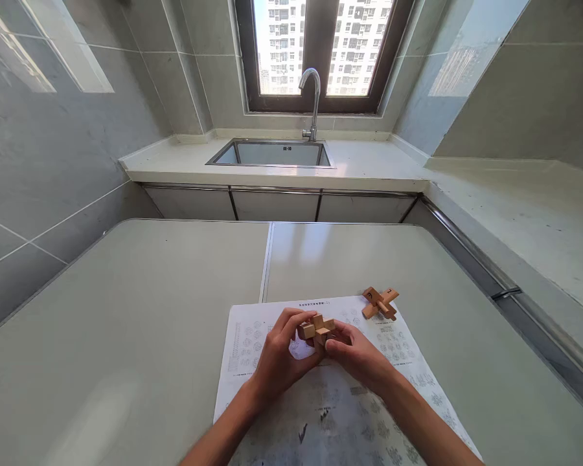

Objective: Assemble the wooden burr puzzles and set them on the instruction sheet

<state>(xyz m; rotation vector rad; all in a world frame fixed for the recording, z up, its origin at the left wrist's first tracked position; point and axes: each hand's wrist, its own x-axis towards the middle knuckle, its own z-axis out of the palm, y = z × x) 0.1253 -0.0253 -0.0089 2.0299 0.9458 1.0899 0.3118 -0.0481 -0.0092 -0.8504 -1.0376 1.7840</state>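
A small wooden interlocking puzzle is held above a printed instruction sheet on the table. My left hand grips it from the left, fingers curled over its top. My right hand pinches it from the right and below. A second wooden cross-shaped puzzle lies on the sheet's far right corner, apart from both hands.
The sheet lies on a pale table made of two panels with a seam down the middle. Beyond it stand a counter with a steel sink, a curved tap and a window. A second counter runs along the right.
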